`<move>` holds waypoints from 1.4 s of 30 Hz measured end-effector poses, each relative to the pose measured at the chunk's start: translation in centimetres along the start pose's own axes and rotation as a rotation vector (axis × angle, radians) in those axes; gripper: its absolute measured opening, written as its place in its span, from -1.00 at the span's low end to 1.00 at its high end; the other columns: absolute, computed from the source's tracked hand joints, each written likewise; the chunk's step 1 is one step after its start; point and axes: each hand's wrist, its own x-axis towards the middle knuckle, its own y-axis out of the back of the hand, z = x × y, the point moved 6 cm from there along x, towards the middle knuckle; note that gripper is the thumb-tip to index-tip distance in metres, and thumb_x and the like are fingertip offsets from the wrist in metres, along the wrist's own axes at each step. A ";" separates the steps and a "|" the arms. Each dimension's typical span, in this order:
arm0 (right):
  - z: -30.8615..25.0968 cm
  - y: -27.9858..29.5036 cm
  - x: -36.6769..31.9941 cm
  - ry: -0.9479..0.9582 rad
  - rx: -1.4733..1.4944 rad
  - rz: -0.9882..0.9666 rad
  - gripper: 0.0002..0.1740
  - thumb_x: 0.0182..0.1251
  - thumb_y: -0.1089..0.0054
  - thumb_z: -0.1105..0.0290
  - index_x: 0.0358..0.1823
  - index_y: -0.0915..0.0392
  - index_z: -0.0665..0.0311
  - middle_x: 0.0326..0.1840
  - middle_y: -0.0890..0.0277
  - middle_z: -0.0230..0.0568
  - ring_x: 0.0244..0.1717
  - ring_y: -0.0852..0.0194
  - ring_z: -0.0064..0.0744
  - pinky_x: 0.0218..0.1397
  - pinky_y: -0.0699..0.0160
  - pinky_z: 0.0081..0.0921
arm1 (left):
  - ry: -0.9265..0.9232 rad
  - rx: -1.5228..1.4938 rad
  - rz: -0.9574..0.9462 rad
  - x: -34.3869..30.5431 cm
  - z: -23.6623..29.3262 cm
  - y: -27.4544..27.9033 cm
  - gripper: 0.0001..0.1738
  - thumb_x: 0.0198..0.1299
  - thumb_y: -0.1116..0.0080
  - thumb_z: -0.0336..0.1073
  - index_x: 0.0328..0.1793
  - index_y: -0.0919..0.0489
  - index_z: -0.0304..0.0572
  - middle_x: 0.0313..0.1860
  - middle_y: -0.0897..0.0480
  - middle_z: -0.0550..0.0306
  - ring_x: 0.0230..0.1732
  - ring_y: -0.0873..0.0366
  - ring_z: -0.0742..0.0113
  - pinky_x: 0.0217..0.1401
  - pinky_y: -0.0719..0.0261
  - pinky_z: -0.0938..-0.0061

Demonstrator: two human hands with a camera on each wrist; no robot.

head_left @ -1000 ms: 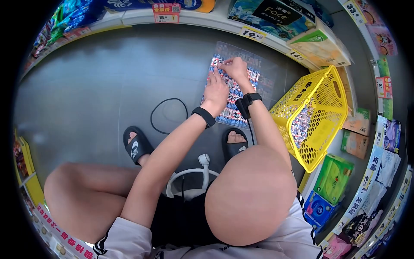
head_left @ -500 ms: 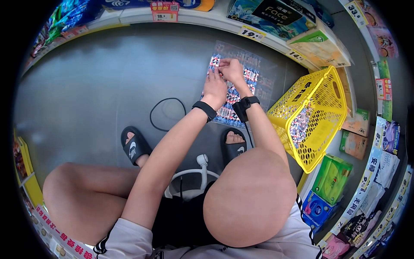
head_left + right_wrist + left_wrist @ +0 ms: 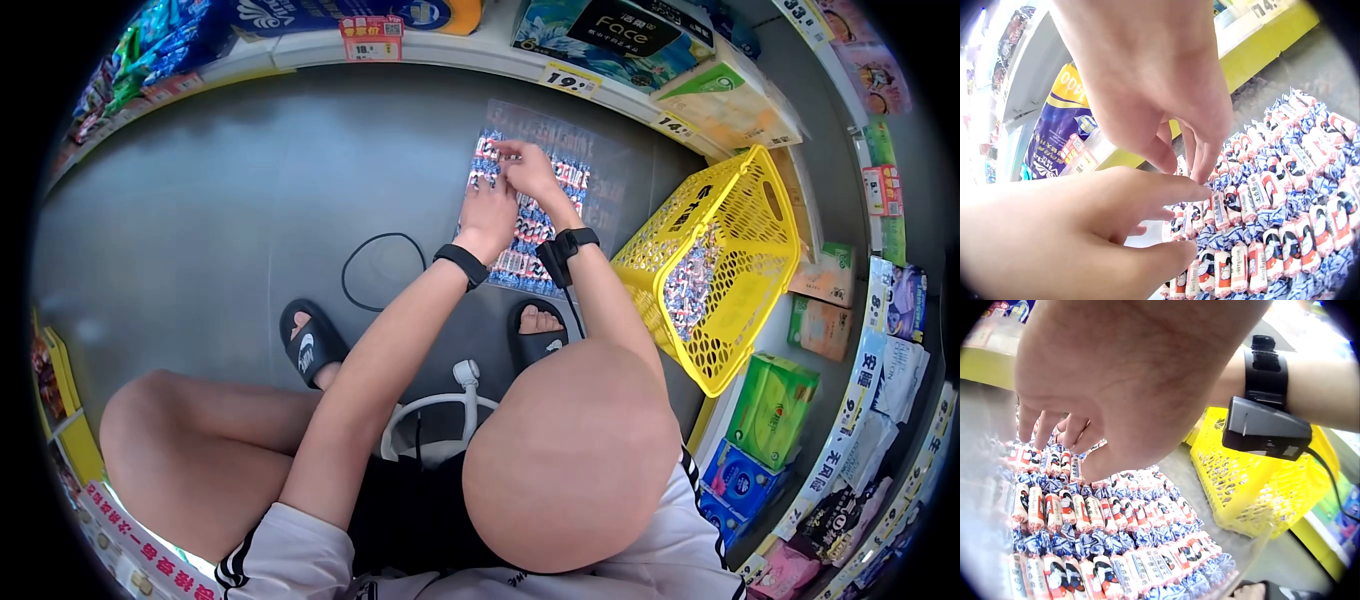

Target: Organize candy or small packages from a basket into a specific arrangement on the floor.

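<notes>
Paper-wrapped candies (image 3: 1291, 240) with blue-and-white twisted ends lie in close rows inside a clear plastic container (image 3: 607, 200) on the floor. My left hand (image 3: 488, 218) lies low over the left side of the rows, its fingers extended and touching the candies. Just beyond it, my right hand (image 3: 533, 172) reaches in with its index finger stretched to the left. In the right wrist view its fingertips point down at the candies, with a gap between thumb and fingers. The left wrist view shows several rows nearest me, neatly side by side.
To the right stands a tilted yellow basket (image 3: 740, 335) with more loose candies (image 3: 690, 285) inside. Shelves with tissue packs (image 3: 735, 100) curve round the back and right. A black cable loop (image 3: 345, 275) lies on the floor left of the container, near my slippers (image 3: 312, 343).
The right hand's fingers, bent together at a candy near the far left corner before, are now spread more, index finger straight. The left hand has drawn slightly toward me; the head view has shifted slightly.
</notes>
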 end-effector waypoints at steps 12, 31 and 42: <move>-7.1 8.2 -8.7 0.321 -0.123 0.123 -0.67 0.31 -0.23 0.50 0.09 -0.73 0.21 -0.01 -0.73 0.08 0.02 -0.73 0.08 0.16 -0.67 -0.16 | -0.279 -0.164 0.338 -1.8 3.3 6.2 -0.91 0.08 -0.18 -0.45 -0.32 -0.65 -0.34 -0.36 -0.68 -0.19 -0.21 -0.72 -0.13 -0.14 -0.73 0.06; -4.5 25.5 -23.0 0.189 -0.391 0.369 -0.75 0.29 -0.15 0.48 -0.08 -0.76 0.29 -0.16 -0.75 0.08 -0.07 -0.75 0.08 0.08 -0.69 -0.14 | -0.638 -0.413 0.520 -4.7 20.3 16.1 -0.85 0.17 -0.21 -0.38 -0.41 -0.60 -0.30 -0.39 -0.63 -0.07 -0.23 -0.67 -0.07 -0.15 -0.64 0.07; 7.3 30.4 -24.6 -0.171 -0.484 0.212 -0.72 0.22 -0.26 0.51 -0.05 -0.78 0.29 -0.11 -0.78 0.05 -0.02 -0.78 -0.05 0.11 -0.70 -0.25 | -0.853 -0.337 0.321 -0.7 28.2 12.1 -0.89 0.18 -0.12 -0.45 -0.36 -0.57 -0.35 -0.28 -0.61 -0.13 -0.11 -0.65 -0.14 -0.05 -0.68 0.04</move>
